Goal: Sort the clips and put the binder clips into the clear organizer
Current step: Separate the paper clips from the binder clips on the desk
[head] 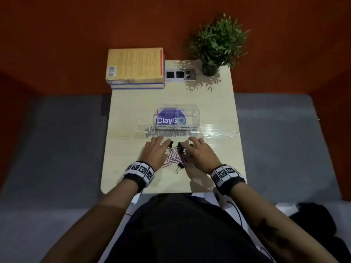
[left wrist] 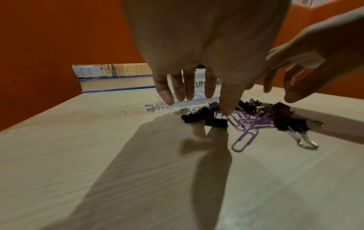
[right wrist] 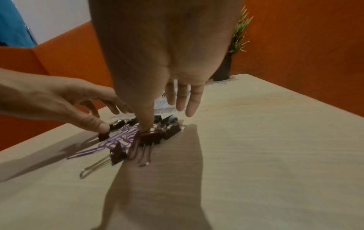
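Note:
A mixed pile lies on the table (head: 133,114) between my hands: black binder clips (head: 180,166) with silver handles and purple paper clips (head: 171,157). The clear organizer (head: 191,114) with a blue label stands just beyond the pile. My left hand (head: 164,141) hovers over the pile's left side with fingers spread, and its thumb rests on a black binder clip (right wrist: 103,135). My right hand (head: 187,142) is spread over the right side, its thumb tip touching a binder clip (right wrist: 149,135). Neither hand grips anything. A purple paper clip (left wrist: 244,140) lies at the near edge.
A stack of books (head: 134,67) sits at the table's far left corner, a potted plant (head: 216,46) at the far right, and a socket panel (head: 180,74) between them. Shiny clear film (head: 218,132) lies in front of the organizer. Orange walls surround the table.

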Available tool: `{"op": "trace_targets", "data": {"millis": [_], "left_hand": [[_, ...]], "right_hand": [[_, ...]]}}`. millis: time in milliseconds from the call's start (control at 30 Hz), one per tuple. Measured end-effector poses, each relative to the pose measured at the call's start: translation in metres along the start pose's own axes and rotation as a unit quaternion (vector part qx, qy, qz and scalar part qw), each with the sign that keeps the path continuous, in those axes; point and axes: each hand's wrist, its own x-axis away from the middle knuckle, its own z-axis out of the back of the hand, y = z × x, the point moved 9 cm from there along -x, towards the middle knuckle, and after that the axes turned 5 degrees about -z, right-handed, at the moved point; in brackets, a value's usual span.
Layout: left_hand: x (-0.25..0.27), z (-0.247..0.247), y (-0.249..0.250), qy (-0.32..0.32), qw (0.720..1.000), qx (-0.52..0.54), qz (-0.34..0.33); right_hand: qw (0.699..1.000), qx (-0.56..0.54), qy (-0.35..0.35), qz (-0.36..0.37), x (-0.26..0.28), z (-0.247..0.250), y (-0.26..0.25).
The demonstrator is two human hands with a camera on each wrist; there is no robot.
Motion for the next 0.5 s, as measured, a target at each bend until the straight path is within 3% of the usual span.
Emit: {"op": "trace_targets", "data": {"millis": [167,500], "left_hand": [[0.002,-0.006,-0.005,-0.016,1.0,-0.01,0.016],[0.025,-0.005,-0.032,-0.014,0.999,-0.011,0.051]], "right_hand": [[0.999,0.018,-0.038,0.024,-0.015,-0.011,-0.005],[0.996,-0.049,-0.011,-0.069,0.005,-0.001,0.052]]}}
